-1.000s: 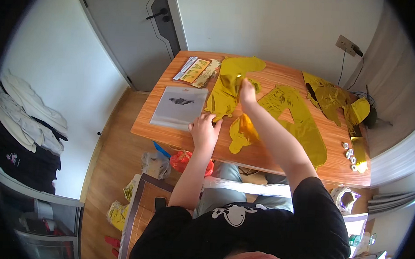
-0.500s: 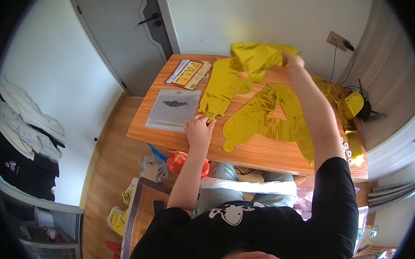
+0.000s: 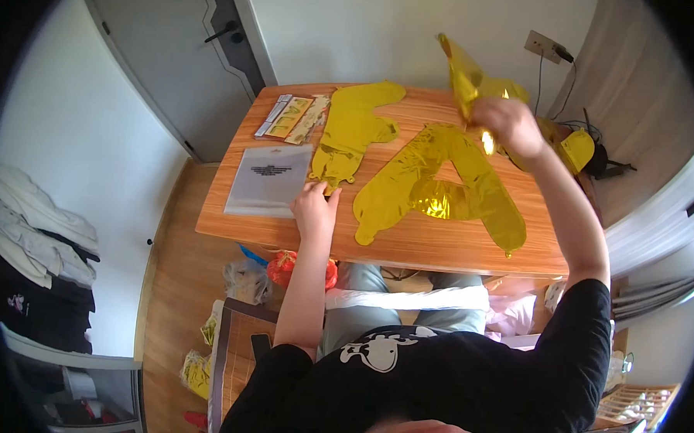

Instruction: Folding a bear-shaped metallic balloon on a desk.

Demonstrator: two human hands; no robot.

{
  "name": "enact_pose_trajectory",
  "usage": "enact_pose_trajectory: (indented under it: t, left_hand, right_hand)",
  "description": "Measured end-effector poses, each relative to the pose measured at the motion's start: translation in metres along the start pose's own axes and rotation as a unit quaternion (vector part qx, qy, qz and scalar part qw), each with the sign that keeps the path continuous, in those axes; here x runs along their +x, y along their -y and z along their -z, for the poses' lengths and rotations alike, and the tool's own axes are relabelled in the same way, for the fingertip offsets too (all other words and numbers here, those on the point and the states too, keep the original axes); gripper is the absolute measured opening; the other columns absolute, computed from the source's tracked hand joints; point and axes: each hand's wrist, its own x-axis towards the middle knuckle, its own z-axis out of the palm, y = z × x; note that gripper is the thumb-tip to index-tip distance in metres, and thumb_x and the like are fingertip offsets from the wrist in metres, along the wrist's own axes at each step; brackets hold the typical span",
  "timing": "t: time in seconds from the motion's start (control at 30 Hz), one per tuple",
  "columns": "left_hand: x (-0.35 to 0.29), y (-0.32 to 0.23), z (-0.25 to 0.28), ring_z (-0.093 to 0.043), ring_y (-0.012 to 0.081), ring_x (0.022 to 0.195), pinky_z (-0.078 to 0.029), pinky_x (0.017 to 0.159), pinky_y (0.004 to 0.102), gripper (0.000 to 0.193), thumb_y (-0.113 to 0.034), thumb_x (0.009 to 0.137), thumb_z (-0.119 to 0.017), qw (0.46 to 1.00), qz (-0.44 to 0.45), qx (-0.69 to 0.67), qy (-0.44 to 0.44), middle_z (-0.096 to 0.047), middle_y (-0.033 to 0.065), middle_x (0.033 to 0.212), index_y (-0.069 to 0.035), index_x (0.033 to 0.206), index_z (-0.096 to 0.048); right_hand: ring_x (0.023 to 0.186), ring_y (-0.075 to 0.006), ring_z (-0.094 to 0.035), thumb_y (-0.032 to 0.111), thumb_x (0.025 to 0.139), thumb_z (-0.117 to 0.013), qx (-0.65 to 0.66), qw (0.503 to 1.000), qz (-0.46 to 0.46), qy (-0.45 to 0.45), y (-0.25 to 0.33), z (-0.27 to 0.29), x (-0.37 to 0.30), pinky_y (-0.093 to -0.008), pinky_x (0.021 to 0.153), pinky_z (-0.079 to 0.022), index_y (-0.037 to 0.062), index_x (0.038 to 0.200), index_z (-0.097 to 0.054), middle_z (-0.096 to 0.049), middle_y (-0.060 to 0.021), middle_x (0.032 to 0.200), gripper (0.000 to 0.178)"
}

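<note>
A flat gold foil balloon shaped like a letter F lies on the wooden table. At its near end, my left hand has its fingers closed on the balloon's small bottom tab. To the right rests a second flat gold foil balloon, A-shaped, untouched by either hand. My right hand is closed on another gold foil balloon, held up above the far right of the table. That one is folded and crumpled, partly hidden by the hand, so I cannot tell its shape.
Left of the balloons lie a clear plastic sleeve and a printed packet. More gold foil and a dark object with cables sit at the right end. A wall socket holds a plug. A red bag is below the front edge.
My right hand has moved right and lifted the crumpled balloon off the F-shaped one, whose upper part now shows. My left hand stays on the tab. The whole view has shifted slightly.
</note>
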Motion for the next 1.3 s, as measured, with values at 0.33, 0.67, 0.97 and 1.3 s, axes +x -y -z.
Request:
enact_pose_trajectory:
  t: [0.33, 0.67, 0.97, 1.3]
  left_hand:
    - [-0.024, -0.033, 0.028, -0.059, 0.0256, 0.123, -0.037, 0.104, 0.0476, 0.045, -0.038, 0.09, -0.076, 0.967, -0.227, -0.051, 0.1, -0.064, 0.0053, 0.132, -0.015, 0.128, -0.069]
    - [-0.027, -0.029, 0.031, -0.061, 0.0268, 0.119, -0.041, 0.103, 0.0445, 0.039, -0.03, 0.086, -0.08, 0.954, -0.238, -0.111, 0.147, -0.068, 0.0053, 0.125, -0.012, 0.12, -0.073]
    - [-0.027, -0.032, 0.033, -0.061, 0.0265, 0.12, -0.041, 0.104, 0.0437, 0.038, -0.029, 0.085, -0.082, 0.954, -0.226, -0.125, 0.154, -0.069, 0.004, 0.124, -0.012, 0.118, -0.073]
    - [-0.033, -0.022, 0.042, -0.061, 0.0255, 0.12, -0.04, 0.102, 0.0437, 0.039, -0.03, 0.083, -0.082, 0.957, -0.213, -0.125, 0.154, -0.069, 0.0027, 0.123, -0.013, 0.117, -0.074]
  right_hand:
    - [0.111, -0.0291, -0.07, 0.013, 0.079, -0.077, 0.176, 0.925, -0.25, 0.227, 0.167, 0.0, -0.119, -0.0419, 0.093, -0.058, 0.0068, 0.109, -0.074, -0.075, -0.0095, 0.115, 0.031]
    - [0.131, -0.0375, -0.056, 0.068, 0.085, -0.066, 0.234, 0.899, -0.238, 0.284, 0.209, 0.026, -0.123, -0.0526, 0.111, -0.041, 0.0099, 0.132, -0.067, -0.062, -0.0149, 0.139, 0.075]
    - [0.119, -0.0358, -0.058, 0.048, 0.095, -0.065, 0.179, 0.898, -0.332, 0.228, 0.228, -0.009, -0.118, -0.0492, 0.106, -0.042, 0.0141, 0.125, -0.072, -0.064, -0.0118, 0.125, 0.046]
    - [0.114, -0.0316, -0.06, 0.023, 0.088, -0.077, 0.184, 0.894, -0.375, 0.163, 0.238, -0.028, -0.097, -0.0464, 0.099, -0.046, 0.0121, 0.116, -0.074, -0.065, -0.0101, 0.121, 0.03]
